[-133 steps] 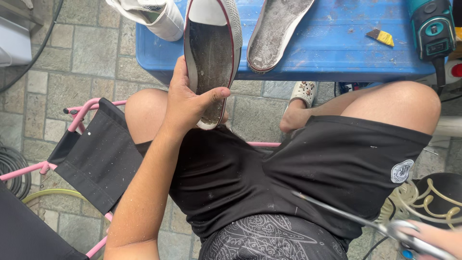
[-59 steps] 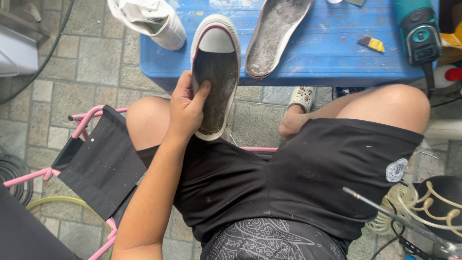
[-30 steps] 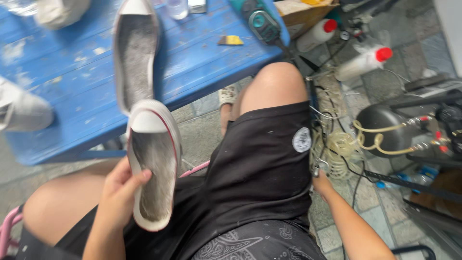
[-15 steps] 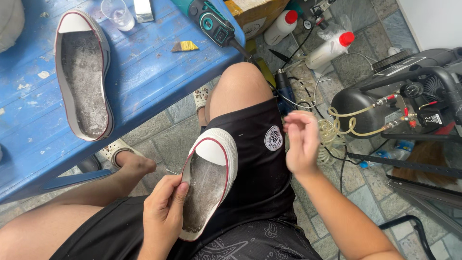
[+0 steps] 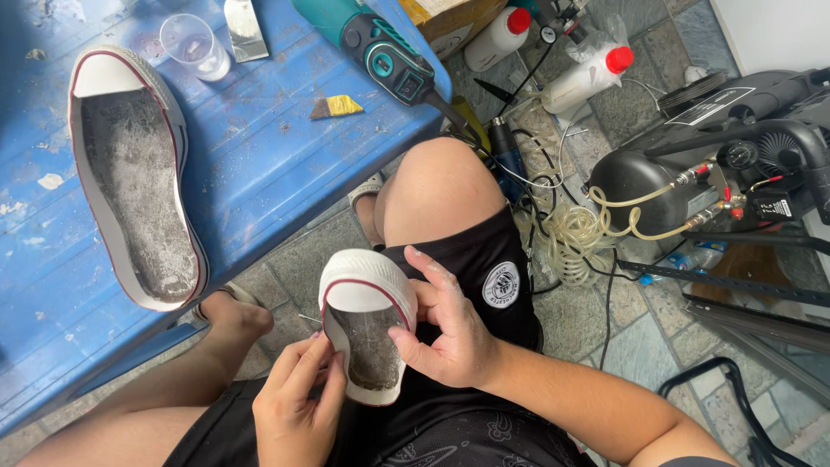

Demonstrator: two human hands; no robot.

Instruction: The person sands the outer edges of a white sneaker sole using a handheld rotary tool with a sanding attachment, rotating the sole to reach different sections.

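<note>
Holding a shoe sole (image 5: pixel 367 342) over the lap, underside up, toe cap pointing away from the body: that is the item in hand.

Sole: white rubber with a red line round the rim, the inner face grey and rough with what looks like old glue. Judged light, flexible along its length, firmer at the toe cap and side wall. The rough face looks grippy; the smooth white rim less so. Best taken by the side walls, thumb on one edge and fingers on the other, keeping skin off the scuffed face.

Left hand (image 5: pixel 298 406): clasping the heel end from below, fingers along the near-left edge.

Right hand (image 5: pixel 450 333): gripping the right side wall, thumb laid across the rough face, fingers curled behind the rim.

Second sole (image 5: pixel 138 177): same kind, lying face up on the blue worktop (image 5: pixel 259 173), well apart from the one held.

Other items on the worktop: a clear plastic cup (image 5: pixel 194 45) near the second sole's toe; a scraper blade (image 5: pixel 245 17) just beside the cup; a small yellow-and-grey scrap (image 5: pixel 335 106); a teal power tool (image 5: pixel 372 47) lying at the far edge.

On the tiled floor to the right: two white bottles with red caps (image 5: pixel 588 76), a coil of clear hose (image 5: pixel 575 238), and a black compressor (image 5: pixel 666 186) with cables about it.

Person: seated, black shorts (image 5: pixel 484 277), bare knees.
</note>
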